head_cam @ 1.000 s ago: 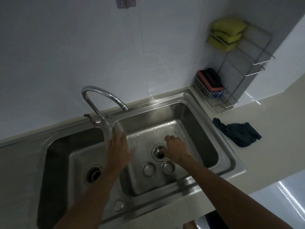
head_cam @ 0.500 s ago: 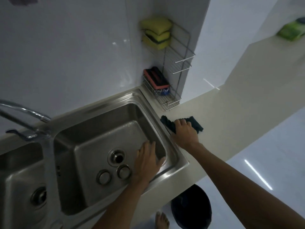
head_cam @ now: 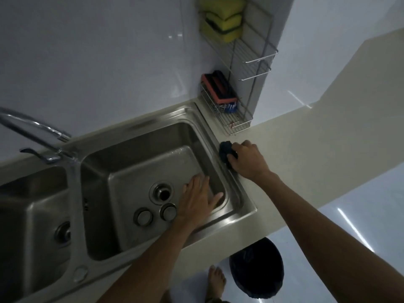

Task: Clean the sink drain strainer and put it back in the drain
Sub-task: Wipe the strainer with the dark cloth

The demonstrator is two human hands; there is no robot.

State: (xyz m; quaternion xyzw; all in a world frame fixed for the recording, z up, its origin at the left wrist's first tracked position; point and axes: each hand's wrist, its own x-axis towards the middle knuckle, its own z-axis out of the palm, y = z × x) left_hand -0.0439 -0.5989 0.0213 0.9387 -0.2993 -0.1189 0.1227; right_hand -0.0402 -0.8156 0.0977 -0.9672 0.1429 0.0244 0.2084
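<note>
Right, nearest us a bare foot stands on the floor beside a dark bin, both just in front of the sink. Up over the sink's front rim comes the left hand, fingers spread flat and gripping nothing, hovering inside the right basin just right of the drain. That drain sits open, a dark hole with no strainer in it. Two round metal pieces lie on the basin floor just in front of it, one almost at the left wrist, the other beside it; which is the strainer, I cannot tell. Past the sink's right rim, the right hand has its fingers curled round a bunched dark cloth on the counter. Behind the sink's far right corner stands a wire rack holding a brush, with yellow sponges on top. The tap arches at the sink's far left.
</note>
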